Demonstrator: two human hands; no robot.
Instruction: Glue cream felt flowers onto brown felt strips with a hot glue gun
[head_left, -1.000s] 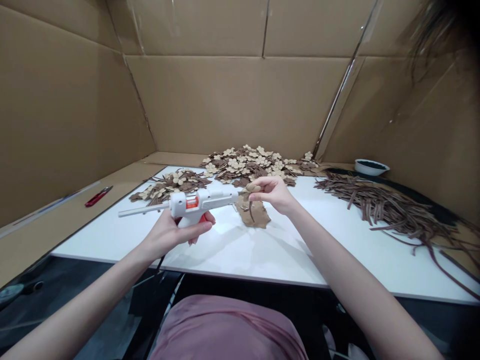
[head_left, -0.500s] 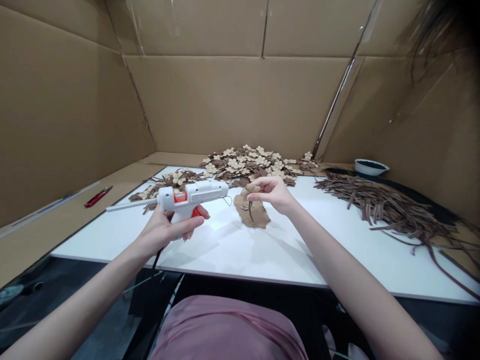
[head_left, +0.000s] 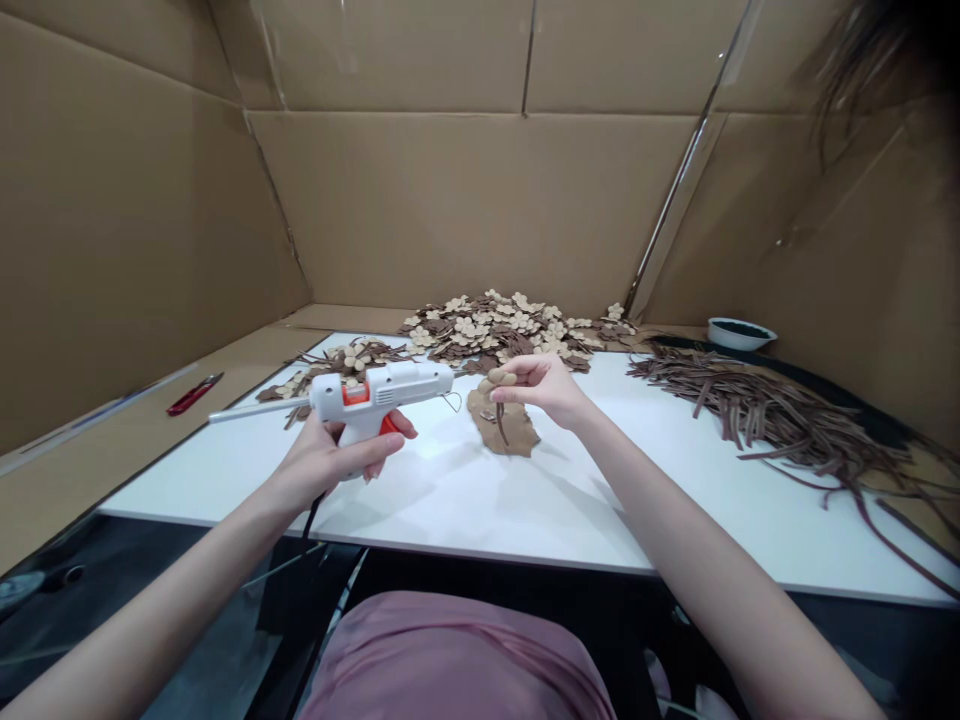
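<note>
My left hand (head_left: 334,455) is wrapped round the grip of a white glue gun (head_left: 394,388), whose nozzle points right. A glue stick (head_left: 259,410) sticks out of its rear. Between the fingertips of my right hand (head_left: 547,388) is a tan flower (head_left: 496,380) with a thin brown strip (head_left: 502,424) hanging from it. Below the flower, a ragged brown piece (head_left: 514,440) lies on the white board (head_left: 450,510). The gun's tip is close to the flower's left side; whether they touch I cannot tell.
A heap of tan and brown flowers (head_left: 517,330) lies at the back, with a smaller pile (head_left: 360,355) to its left. Brown strips (head_left: 765,405) are spread at the right, before a white bowl (head_left: 741,334). A red cutter (head_left: 195,394) rests at the far left.
The glue gun and my left hand have shifted slightly left. My right hand keeps hold of the flower, almost unmoved.
</note>
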